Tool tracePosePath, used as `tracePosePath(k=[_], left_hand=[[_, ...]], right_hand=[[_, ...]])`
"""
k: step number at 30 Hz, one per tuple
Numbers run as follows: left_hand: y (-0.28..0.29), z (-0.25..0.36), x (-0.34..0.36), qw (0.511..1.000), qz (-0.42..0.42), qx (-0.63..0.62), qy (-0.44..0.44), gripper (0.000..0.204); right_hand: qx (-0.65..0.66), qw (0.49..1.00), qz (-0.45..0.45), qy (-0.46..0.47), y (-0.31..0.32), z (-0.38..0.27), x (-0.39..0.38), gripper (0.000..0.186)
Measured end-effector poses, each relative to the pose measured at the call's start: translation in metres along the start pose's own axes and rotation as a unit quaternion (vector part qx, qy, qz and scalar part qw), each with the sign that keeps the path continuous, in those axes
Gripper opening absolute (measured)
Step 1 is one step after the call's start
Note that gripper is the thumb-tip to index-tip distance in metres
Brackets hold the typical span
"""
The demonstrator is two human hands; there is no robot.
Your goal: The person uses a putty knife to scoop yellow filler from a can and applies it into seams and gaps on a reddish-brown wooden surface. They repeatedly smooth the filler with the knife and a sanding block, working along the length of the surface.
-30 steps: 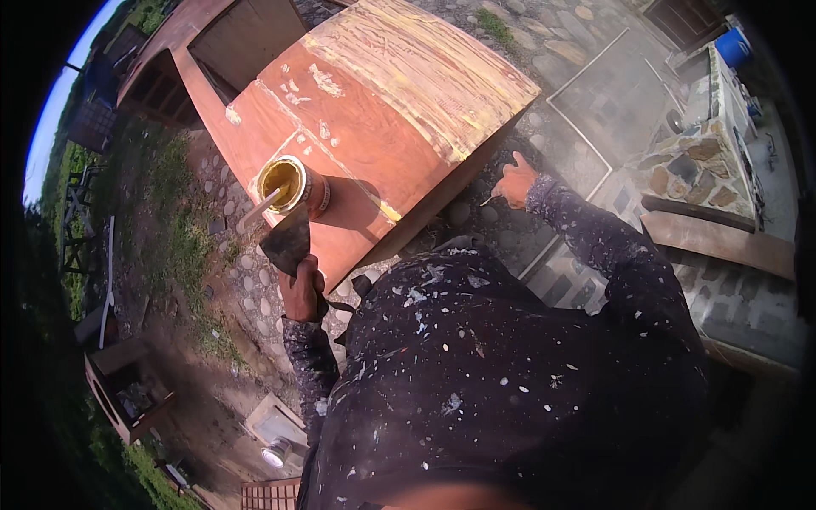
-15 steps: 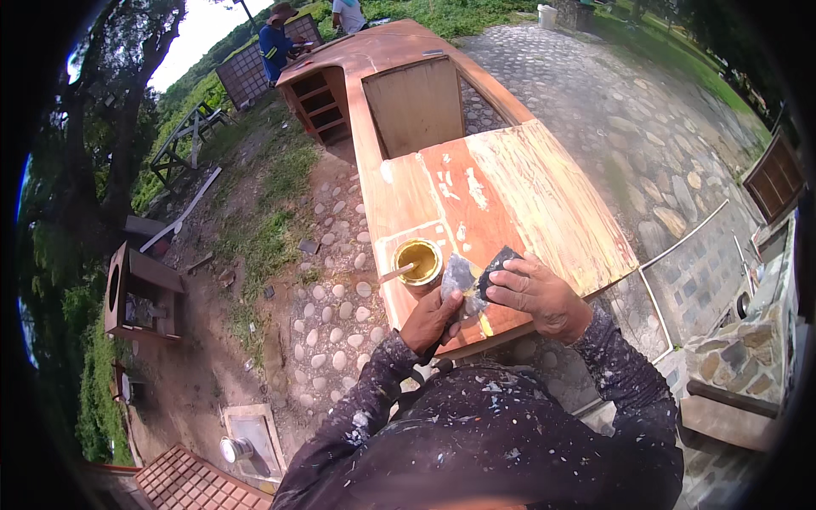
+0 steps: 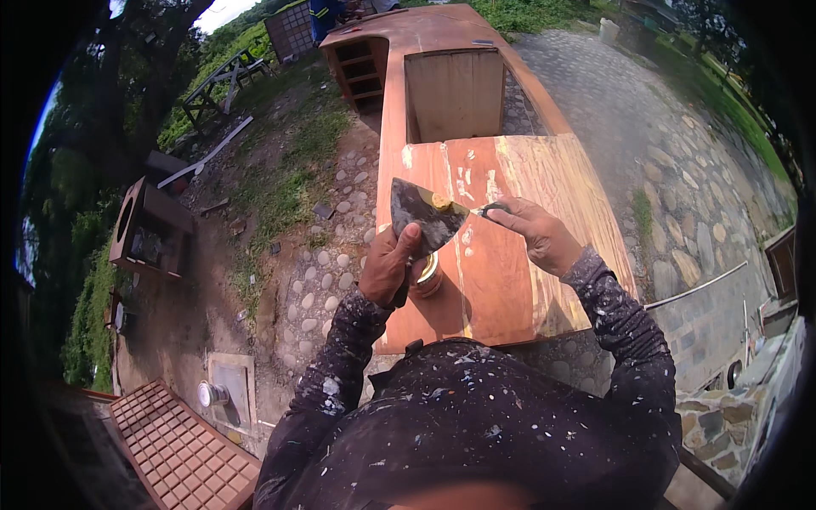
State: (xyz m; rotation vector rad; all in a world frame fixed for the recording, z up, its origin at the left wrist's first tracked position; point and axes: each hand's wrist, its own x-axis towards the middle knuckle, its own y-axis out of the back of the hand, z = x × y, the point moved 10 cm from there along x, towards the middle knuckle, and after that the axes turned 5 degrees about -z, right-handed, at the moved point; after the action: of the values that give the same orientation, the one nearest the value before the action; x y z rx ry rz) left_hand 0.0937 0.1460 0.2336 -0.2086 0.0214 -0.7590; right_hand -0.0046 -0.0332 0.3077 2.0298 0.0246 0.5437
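We have the left hand (image 3: 389,263) closed round a broad blade (image 3: 412,223), thumb pressed on its face, and the right hand (image 3: 544,238) pinching a small dark spreader (image 3: 495,208) between thumb and fingers. The blade is raised above the worktop (image 3: 493,293), and a lump of yellow filler (image 3: 442,201) sits near its upper edge, close to the corner facing the spreader; we cannot tell whether the two tools touch. Lying so near the edge, the lump could slide off if we tip the blade too far or push the spreader hard against it, leaving a blob on the bare wood below. A loose pinch might let the spreader twist and catch that corner. We should also mind the can (image 3: 427,279), standing on the worktop just beside the left hand and partly hidden by it: a careless drop of the wrist could knock it over. The left sleeve (image 3: 340,344) hangs near the worktop's edge, so reaching forward with a low arm might rub wet filler into the cloth
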Motion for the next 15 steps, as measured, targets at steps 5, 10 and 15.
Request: tracePosePath(k=[5,10,15], left_hand=[[0.000,0.044,0.025,0.951,0.025,0.237,-0.197,0.017],[-0.045,0.043,0.003,0.881,-0.053,0.387,-0.268,0.061],[-0.045,0.010,-0.024,0.839,-0.047,0.512,-0.179,0.062]], right_hand=[[0.740,0.610,0.133,-0.251,-0.058,0.028,-0.025,0.040],[0.827,0.479,0.137,-0.260,-0.078,0.004,-0.025,0.035],[0.832,0.467,0.176,-0.242,-0.044,0.023,-0.045,0.036]])
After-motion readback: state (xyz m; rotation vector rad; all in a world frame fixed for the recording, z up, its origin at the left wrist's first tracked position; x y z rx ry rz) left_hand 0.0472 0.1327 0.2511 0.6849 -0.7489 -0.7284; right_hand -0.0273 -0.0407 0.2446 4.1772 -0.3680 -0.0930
